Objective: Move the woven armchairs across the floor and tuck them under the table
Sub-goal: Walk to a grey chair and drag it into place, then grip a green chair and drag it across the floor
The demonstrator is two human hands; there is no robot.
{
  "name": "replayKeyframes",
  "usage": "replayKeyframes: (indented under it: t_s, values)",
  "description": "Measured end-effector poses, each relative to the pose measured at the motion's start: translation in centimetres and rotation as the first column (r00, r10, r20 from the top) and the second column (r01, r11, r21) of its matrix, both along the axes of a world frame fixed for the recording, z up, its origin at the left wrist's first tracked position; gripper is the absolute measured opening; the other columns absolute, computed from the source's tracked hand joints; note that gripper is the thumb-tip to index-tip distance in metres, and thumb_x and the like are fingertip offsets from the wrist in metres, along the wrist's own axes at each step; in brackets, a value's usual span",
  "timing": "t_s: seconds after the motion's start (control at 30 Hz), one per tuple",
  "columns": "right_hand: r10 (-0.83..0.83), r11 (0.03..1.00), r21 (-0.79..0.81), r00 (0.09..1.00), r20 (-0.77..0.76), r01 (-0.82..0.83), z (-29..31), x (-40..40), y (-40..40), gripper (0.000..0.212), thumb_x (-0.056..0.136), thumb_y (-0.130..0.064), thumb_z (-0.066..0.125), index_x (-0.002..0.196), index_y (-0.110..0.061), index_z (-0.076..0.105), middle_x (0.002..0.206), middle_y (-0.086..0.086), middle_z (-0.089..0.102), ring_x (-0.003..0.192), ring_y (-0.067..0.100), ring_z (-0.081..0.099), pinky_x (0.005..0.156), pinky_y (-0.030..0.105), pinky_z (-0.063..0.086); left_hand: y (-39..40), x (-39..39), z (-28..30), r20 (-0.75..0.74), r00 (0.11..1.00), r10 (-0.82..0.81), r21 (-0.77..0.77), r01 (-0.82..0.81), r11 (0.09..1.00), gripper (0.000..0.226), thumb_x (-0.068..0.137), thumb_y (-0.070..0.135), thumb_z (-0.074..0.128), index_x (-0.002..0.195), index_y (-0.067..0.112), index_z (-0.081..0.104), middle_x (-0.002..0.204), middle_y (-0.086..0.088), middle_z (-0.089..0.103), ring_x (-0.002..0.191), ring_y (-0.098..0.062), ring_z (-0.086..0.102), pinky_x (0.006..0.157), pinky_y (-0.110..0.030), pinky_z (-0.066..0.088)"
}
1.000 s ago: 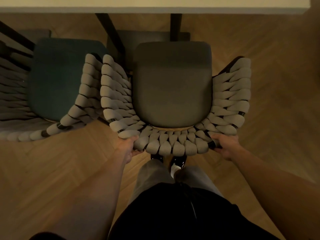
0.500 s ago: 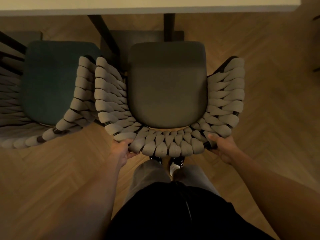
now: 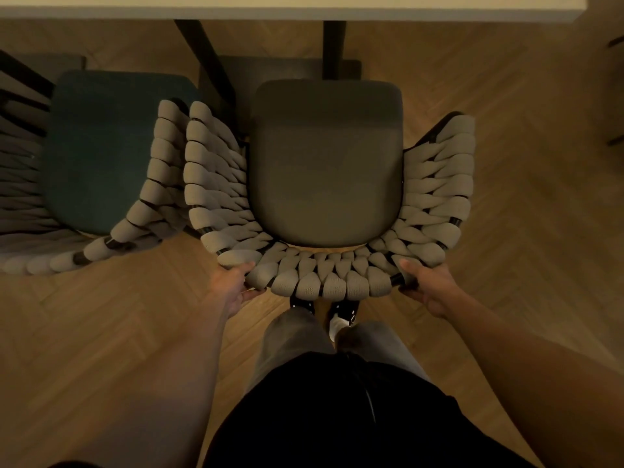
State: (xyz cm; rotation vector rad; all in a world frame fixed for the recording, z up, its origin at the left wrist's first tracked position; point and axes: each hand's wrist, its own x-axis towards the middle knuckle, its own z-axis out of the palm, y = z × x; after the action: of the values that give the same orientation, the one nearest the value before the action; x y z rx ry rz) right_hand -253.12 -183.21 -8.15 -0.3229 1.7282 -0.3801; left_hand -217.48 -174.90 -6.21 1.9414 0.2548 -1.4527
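A woven armchair with a grey seat cushion stands right in front of me, facing the white table at the top of the view. My left hand grips the left rear corner of its woven back. My right hand grips the right rear corner, thumb on top of the weave. The seat's front edge lies just short of the table edge. A second woven armchair with a teal cushion stands to the left, its arm almost touching the first chair's arm.
Dark table legs rise behind the grey chair, with another dark chair seat under the table beyond it. Herringbone wood floor lies open to the right. My legs and shoes stand directly behind the chair.
The grey chair and both hands sit slightly lower and further left in view than a second ago; the grips look the same.
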Motion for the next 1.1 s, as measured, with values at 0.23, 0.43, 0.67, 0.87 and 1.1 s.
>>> replayKeyframes:
  t_s: [0.23,0.43,0.67,0.87,1.1]
  values:
    - [0.166,0.985,0.055,0.980,-0.114,-0.161,1.7,-0.9,1.5,0.027,0.093,-0.026,0.073,0.113,-0.011,0.063,0.107,0.010,0.070,0.096,0.025,0.072,0.080,0.041,0.062,2.2,0.6,1.7,0.084,0.996,-0.021,0.023,0.019,1.000,0.029,0.097,0.007,0.066,0.124,0.000,0.059,0.119,-0.016,0.066,0.102,-0.031,0.069,0.090,-0.044,0.060]
    - [0.307,0.951,0.009,0.937,-0.169,-0.310,5.1,-0.8,3.3,0.007,0.095,-0.011,0.066,0.102,-0.009,0.069,0.099,0.012,0.073,0.094,0.025,0.071,0.080,0.039,0.062,2.1,0.8,4.3,0.244,0.877,-0.414,0.067,0.411,0.909,0.005,0.096,0.007,0.065,0.101,0.008,0.067,0.105,-0.018,0.068,0.090,-0.025,0.069,0.075,-0.036,0.061]
    - [0.382,0.917,-0.073,0.915,-0.131,-0.393,7.6,-1.3,5.7,0.005,0.098,-0.013,0.062,0.099,-0.011,0.066,0.099,0.015,0.073,0.088,0.023,0.070,0.078,0.037,0.060,-1.3,-2.8,5.6,0.300,0.516,-0.802,0.085,0.823,0.562,0.008,0.099,0.007,0.060,0.095,0.009,0.066,0.090,-0.012,0.069,0.077,-0.019,0.066,0.070,-0.034,0.062]
    - [0.501,0.858,-0.022,0.845,-0.185,-0.513,8.4,-4.2,8.8,0.007,0.098,-0.019,0.063,0.102,-0.015,0.065,0.099,0.008,0.072,0.092,0.021,0.070,0.074,0.031,0.059,-4.4,-8.2,5.7,0.278,0.139,-0.951,0.109,0.979,0.175,0.010,0.100,0.015,0.059,0.093,0.015,0.067,0.095,-0.009,0.070,0.082,-0.020,0.071,0.060,-0.029,0.057]
    - [0.395,0.913,-0.011,0.892,-0.218,-0.407,8.3,-11.7,11.0,0.009,0.097,-0.022,0.064,0.103,-0.016,0.068,0.097,0.004,0.073,0.089,0.017,0.072,0.077,0.034,0.061,-9.2,-17.5,6.1,0.262,-0.161,-0.952,0.126,0.983,-0.132,0.007,0.096,0.015,0.062,0.096,0.016,0.069,0.096,-0.006,0.072,0.076,-0.018,0.070,0.056,-0.028,0.059]
